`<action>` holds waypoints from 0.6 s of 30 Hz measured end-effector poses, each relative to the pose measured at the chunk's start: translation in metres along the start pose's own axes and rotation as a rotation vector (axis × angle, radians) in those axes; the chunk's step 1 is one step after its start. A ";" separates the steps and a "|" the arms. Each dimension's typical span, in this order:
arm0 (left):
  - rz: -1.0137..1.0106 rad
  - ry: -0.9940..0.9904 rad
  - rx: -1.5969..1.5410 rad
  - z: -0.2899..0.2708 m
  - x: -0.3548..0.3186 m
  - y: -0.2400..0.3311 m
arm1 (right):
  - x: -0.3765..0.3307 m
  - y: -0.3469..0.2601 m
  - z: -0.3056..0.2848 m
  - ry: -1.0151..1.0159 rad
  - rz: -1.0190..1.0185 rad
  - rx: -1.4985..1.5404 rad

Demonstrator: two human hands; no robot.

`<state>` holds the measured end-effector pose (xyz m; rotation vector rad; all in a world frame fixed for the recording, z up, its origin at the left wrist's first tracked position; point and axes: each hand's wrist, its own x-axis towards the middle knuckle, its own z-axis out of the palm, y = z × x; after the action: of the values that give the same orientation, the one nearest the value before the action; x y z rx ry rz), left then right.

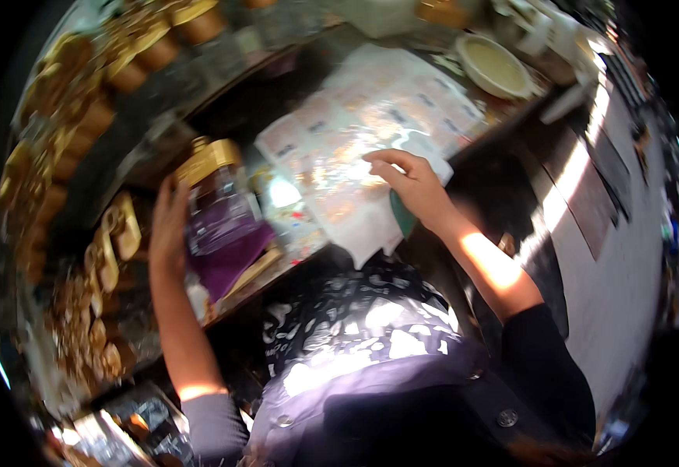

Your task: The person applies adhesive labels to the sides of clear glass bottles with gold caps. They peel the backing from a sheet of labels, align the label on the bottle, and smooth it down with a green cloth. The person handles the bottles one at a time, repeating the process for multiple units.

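With twelve at the top of the view, the left hand [170, 210] is at nine o'clock, its fingers laid long against the side of a clear, boxy container with a gold-coloured top and a purple lower part [226, 206]. Its thumb is hidden, so I cannot tell whether it grips or only steadies; contact along the side, near the top, would probably keep the tilted-looking piece from tipping.

The right hand [413, 183] is at two o'clock, fingers bent and the gap to the thumb narrow. Glare and blur keep me from telling whether anything is pinched there. It is over a large white paper sheet with faint printed blocks [433, 105], spread on the desk [302, 243] toward one o'clock. Small shiny bits [339, 167] are scattered on that sheet; the pale, flat backing likely makes them easier to see and pick out, and it lies within the right hand's reach.

A round, pale bowl [495, 68] is near the sheet's far edge, between one and two o'clock. Rounded, gold-coloured pieces [127, 226] crowd nine o'clock, beyond the left hand, perhaps grouped there to leave working room.
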<state>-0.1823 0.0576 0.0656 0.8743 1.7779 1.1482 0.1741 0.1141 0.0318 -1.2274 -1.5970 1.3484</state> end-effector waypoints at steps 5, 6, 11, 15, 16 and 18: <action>0.083 -0.068 -0.251 0.003 0.013 -0.011 | 0.051 -0.024 0.100 -0.327 0.152 0.152; 0.096 -0.074 -0.347 0.005 0.007 -0.012 | 0.051 -0.045 0.114 -0.459 0.119 0.304; 0.522 0.078 -0.445 0.016 -0.031 -0.011 | 0.051 -0.069 0.140 -0.292 -0.235 0.021; 0.470 0.209 -0.503 0.002 -0.011 -0.022 | 0.087 -0.053 0.179 -0.156 -0.382 -0.142; 0.479 0.178 -0.484 -0.003 0.000 -0.032 | 0.091 -0.052 0.173 -0.192 -0.359 -0.179; 0.433 0.184 -0.442 0.000 0.002 -0.031 | 0.076 -0.052 0.138 -0.193 -0.357 -0.133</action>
<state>-0.1864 0.0492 0.0358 0.9244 1.4144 1.8683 0.0119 0.1432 0.0486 -0.8498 -1.9599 1.1730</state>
